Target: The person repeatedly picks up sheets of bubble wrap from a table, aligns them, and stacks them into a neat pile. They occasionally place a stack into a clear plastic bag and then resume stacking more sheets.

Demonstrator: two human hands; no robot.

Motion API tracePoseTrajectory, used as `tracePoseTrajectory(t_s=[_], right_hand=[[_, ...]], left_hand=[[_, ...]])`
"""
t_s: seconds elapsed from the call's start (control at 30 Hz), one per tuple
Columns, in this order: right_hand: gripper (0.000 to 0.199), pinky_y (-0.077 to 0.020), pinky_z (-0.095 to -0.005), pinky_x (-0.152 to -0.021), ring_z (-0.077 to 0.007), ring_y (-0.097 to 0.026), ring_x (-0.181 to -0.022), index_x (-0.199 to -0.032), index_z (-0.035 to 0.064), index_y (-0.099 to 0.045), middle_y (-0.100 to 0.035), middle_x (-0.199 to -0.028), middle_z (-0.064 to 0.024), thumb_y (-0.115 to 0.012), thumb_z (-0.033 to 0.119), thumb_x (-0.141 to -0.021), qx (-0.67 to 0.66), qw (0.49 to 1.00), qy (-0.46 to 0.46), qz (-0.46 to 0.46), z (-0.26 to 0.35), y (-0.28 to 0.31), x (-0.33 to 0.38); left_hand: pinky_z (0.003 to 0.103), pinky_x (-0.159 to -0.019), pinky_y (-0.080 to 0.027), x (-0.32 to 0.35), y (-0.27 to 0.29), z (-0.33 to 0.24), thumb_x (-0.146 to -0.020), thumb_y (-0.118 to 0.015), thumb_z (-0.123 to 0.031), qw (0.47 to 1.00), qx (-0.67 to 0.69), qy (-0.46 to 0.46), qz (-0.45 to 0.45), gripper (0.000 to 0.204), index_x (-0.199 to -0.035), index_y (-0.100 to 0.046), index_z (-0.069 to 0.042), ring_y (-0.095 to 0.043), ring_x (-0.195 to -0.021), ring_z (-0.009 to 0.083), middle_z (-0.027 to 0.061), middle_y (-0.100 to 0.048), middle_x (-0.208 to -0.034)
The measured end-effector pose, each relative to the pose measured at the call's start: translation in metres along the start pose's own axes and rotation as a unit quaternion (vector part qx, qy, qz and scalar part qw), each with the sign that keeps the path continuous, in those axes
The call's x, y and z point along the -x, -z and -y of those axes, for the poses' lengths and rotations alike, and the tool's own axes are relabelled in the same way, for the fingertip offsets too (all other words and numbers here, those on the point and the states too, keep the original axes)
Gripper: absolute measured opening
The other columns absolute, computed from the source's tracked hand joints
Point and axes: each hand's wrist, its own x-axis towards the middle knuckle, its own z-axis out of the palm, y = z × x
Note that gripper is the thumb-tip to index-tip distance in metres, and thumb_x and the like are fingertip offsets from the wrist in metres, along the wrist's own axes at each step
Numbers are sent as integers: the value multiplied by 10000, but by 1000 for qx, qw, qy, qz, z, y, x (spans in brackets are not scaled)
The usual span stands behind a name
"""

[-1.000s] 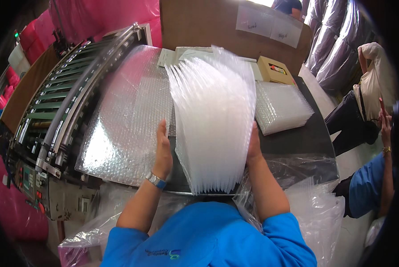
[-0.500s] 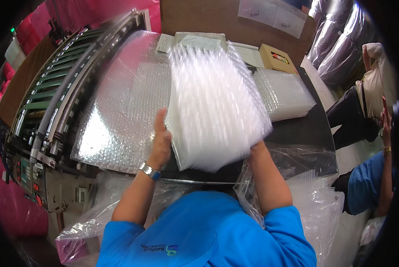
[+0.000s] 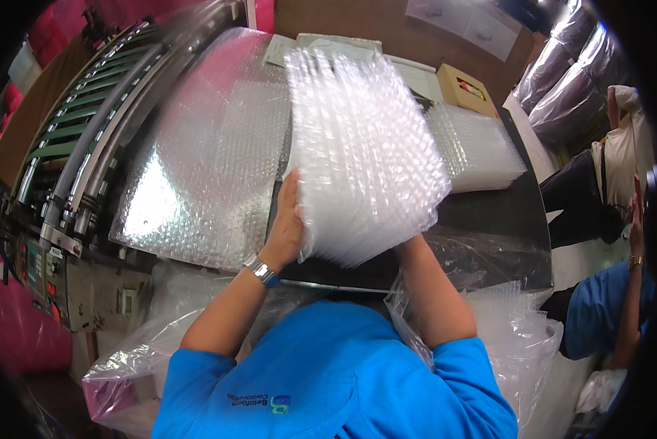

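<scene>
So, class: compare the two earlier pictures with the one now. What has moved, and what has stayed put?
The stack of bubble-wrap bags has been tipped over to the right, from standing fanned and upright to leaning with its flat face showing. The left hand is still on its left edge; the right hand is now hidden under the stack. The bubble-wrap sheet off the machine and the smaller pile on the table stayed put.

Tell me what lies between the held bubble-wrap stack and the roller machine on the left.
In the head view, a wide bubble-wrap sheet spreads from the roller machine to the held stack.
</scene>
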Motion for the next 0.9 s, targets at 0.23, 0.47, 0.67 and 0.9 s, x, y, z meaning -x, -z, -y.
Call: tracePoseTrajectory(t_s=[0.23, 0.47, 0.67, 0.9], right_hand=[[694, -373, -355, -935, -224, -450, -1128, -1291, -20, -317, -451, -1227, -140, -562, 415, -809, 83, 991, 18, 107, 78, -24, 2], [480, -457, -301, -820, -178, -553, -955, -1189, 3, -432, -542, -1082, -124, -488, 361, -874, 5, 998, -28, -47, 56, -11, -6], [412, -464, -339, -836, -211, -563, -967, -1197, -1, -446, -545, -1108, -132, -505, 235, -865, -19, 986, -139, -89, 4, 19, -2], [464, -418, -344, -896, -222, -512, -1054, -1256, 12, -393, -500, -1180, -128, -434, 308, -902, -78, 989, -110, -62, 24, 3, -3]], left_hand=[[340, -937, -370, -28, 77, -90, -898, -397, -392, 877, 459, 139, 34, 579, -1326, -275, -22, -441, -1127, 212, 133, -404, -1279], [295, -692, -489, -34, 66, -95, -879, -437, -433, 906, 366, 209, 33, 630, -1374, -218, -110, -439, -1106, 186, 123, -368, -1304], [342, -952, -340, -17, 12, -11, -894, -363, -493, 918, 339, 206, 20, 637, -1366, -224, -88, -356, -1210, 206, 135, -351, -1328], [347, -975, -313, -26, 39, -71, -890, -322, -529, 896, 416, 149, 34, 670, -1370, -208, -75, -378, -1190, 205, 130, -367, -1320]])
